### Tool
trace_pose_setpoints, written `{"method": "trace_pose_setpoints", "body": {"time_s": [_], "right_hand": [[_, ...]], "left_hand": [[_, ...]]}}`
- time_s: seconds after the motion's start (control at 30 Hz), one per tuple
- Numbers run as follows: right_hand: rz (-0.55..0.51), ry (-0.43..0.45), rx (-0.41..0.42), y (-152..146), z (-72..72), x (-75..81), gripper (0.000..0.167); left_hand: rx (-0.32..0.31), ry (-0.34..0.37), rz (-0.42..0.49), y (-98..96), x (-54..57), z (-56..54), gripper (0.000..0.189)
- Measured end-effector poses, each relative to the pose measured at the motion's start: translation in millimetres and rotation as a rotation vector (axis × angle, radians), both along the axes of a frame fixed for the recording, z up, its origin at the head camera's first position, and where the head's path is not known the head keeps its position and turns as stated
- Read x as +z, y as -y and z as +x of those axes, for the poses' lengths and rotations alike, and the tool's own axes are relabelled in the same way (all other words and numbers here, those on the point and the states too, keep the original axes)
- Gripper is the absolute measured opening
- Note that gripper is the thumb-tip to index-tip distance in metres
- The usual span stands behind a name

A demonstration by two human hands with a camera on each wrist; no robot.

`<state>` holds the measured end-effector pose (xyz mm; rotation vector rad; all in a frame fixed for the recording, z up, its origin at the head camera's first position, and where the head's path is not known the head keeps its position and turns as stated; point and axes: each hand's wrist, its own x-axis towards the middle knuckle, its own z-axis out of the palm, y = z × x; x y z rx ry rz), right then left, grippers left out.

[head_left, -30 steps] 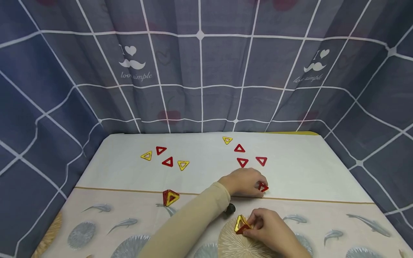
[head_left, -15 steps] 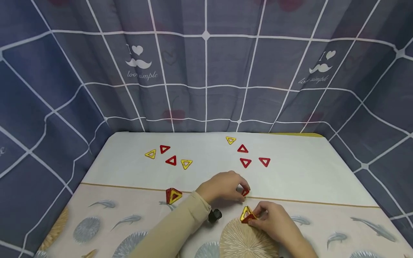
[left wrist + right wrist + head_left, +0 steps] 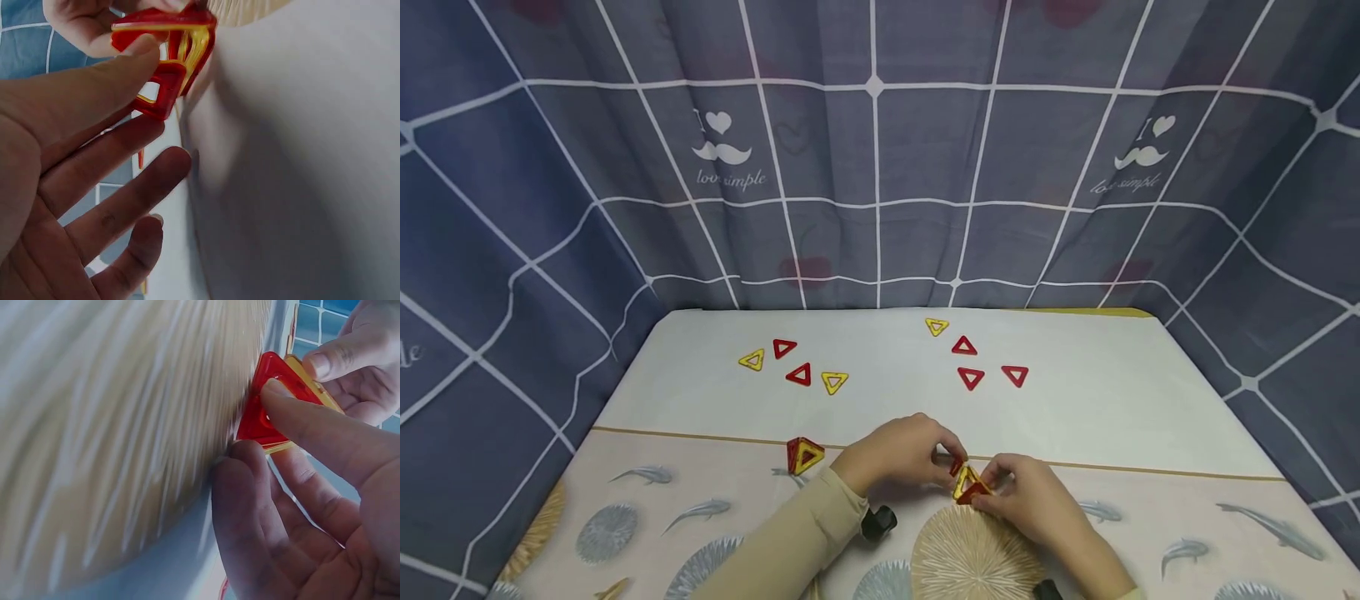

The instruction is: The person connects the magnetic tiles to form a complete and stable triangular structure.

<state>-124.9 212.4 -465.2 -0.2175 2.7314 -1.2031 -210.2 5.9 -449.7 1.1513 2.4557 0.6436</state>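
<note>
Between thumb and index finger my left hand (image 3: pixel 901 450) pinches a red triangular magnetic tile (image 3: pixel 167 94). The tile meets or nearly meets a small red and yellow tile assembly (image 3: pixel 967 483); whether they touch is unclear. That assembly is gripped by my right hand (image 3: pixel 1033 500), whose thumb lies over its red triangular face (image 3: pixel 255 419). The other left fingers are spread, loosely bent, in the left wrist view. A finished-looking red and yellow pyramid (image 3: pixel 805 456) stands on the cloth to the left of both hands.
Loose red tiles (image 3: pixel 970 377) and yellow tiles (image 3: pixel 936 327) lie at the back right. More red tiles (image 3: pixel 800 374) and yellow tiles (image 3: pixel 833 382) lie back left. A checked curtain (image 3: pixel 925 167) borders the table. The cloth (image 3: pixel 647 517) has fish and round prints.
My left hand has brought the red tile left and nearer, up to the assembly. My right hand has raised the assembly slightly away from me. The other tiles keep their places; the view shifted a little.
</note>
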Motion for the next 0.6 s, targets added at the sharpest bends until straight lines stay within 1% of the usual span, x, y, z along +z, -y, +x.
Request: {"method": "trace_pose_setpoints", "body": {"time_s": [0.17, 0.27, 0.47, 0.6], "right_hand": [[-0.010, -0.019, 0.026, 2, -5.0, -1.3, 0.025], [-0.017, -0.020, 0.037, 3, -7.5, -1.4, 0.025], [-0.007, -0.029, 0.055, 4, -11.0, -1.7, 0.026], [0.005, -0.032, 0.058, 3, -12.2, -2.9, 0.027]], "left_hand": [[0.022, 0.014, 0.027, 3.6, -3.5, 2.7, 0.028], [0.032, -0.002, 0.030, 3.9, -6.0, 4.0, 0.029], [0.023, -0.007, 0.069, 4.2, -11.1, 6.4, 0.029], [0.021, -0.015, 0.076, 6.5, -11.9, 8.1, 0.030]]}}
